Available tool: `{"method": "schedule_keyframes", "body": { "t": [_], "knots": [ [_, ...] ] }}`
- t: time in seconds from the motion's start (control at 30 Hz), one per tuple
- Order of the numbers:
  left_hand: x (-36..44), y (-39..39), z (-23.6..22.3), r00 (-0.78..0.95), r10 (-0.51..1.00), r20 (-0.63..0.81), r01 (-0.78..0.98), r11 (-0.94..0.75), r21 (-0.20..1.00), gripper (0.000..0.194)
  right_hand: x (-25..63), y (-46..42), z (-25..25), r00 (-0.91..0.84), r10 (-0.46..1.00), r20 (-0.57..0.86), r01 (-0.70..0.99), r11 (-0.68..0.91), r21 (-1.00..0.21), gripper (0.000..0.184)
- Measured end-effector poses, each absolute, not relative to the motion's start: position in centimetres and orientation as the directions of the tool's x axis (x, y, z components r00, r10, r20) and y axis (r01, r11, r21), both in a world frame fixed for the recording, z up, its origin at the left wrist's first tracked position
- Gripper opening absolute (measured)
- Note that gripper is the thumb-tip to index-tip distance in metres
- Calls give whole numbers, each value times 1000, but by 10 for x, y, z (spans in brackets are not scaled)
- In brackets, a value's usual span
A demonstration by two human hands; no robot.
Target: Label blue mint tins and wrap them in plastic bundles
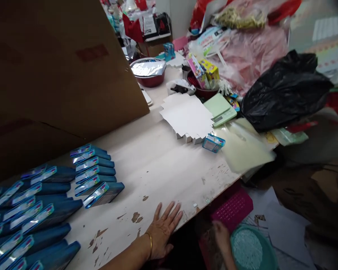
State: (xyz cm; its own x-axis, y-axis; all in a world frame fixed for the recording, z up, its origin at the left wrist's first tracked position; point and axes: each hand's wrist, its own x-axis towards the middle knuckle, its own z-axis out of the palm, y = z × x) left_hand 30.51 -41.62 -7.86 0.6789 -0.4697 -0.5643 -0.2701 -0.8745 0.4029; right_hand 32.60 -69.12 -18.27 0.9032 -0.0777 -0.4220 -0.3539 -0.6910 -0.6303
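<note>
My left hand (165, 228), with a gold bangle at the wrist, lies flat on the worn white table (135, 168), fingers spread and nothing in them. Below the table's edge, my right hand (222, 236) is beside a magenta plastic basket (233, 208) and a teal tub (250, 249) of pale, fine contents. Blur hides its fingers, and I cannot tell whether it touches the basket. Rows of blue boxes (100, 195) stand at the left. A single small blue box (213, 143) sits near the table's front edge, beside a stack of white cut card sheets (187, 114).
A large brown carton (64, 71) walls off the back left. Farther along are a red basin (150, 79) with a silvery cover, a light green scale (221, 108), clear plastic sheets (242, 146) and a black plastic bag (287, 90). Pink bags (250, 52) are heaped behind.
</note>
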Motion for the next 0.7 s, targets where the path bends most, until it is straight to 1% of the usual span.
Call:
{"method": "schedule_keyframes", "body": {
  "t": [0.03,0.07,0.1,0.13,0.17,0.2,0.23,0.27,0.3,0.37,0.43,0.53,0.6,0.7],
  "knots": [
    [304,-416,-80,690,-468,-552,-266,-873,408,100,350,-690,-161,948,-60,-314,-260,-716,-647,27],
    [303,-416,-81,700,-469,-539,-264,-871,415,101,379,-684,-136,985,-12,-171,-123,-744,-657,29],
    [302,-417,-82,709,-468,-527,-262,-869,420,102,412,-672,-109,998,69,-11,46,-766,-641,30],
    [301,-417,-82,718,-468,-516,-260,-867,424,103,448,-653,-83,973,184,140,231,-769,-596,32],
    [300,-417,-83,729,-465,-503,-258,-867,427,103,484,-629,-60,927,292,235,374,-769,-518,37],
    [299,-418,-84,740,-463,-488,-257,-865,431,104,518,-602,-40,878,387,282,476,-772,-422,47],
    [298,-418,-85,753,-459,-471,-255,-864,434,104,548,-574,-26,847,454,277,527,-785,-325,55],
    [297,-417,-86,764,-458,-454,-254,-862,439,104,574,-547,-18,841,482,243,535,-808,-247,59],
    [296,-417,-87,774,-457,-438,-254,-858,447,104,594,-523,-14,850,495,179,524,-829,-193,60],
    [293,-417,-89,791,-455,-409,-246,-849,468,104,617,-491,-17,863,491,118,502,-858,-111,52],
    [291,-416,-91,808,-451,-379,-238,-838,491,104,623,-478,-26,853,509,115,515,-857,-31,41],
    [290,-414,-91,834,-451,-317,-240,-815,527,101,621,-484,-32,772,620,141,609,-784,119,37],
    [290,-413,-90,844,-458,-277,-251,-796,552,98,619,-490,-25,710,691,132,666,-721,189,37],
    [289,-412,-90,867,-456,-202,-257,-755,603,91,602,-487,-3,655,745,127,710,-664,235,44]
  ]
}}
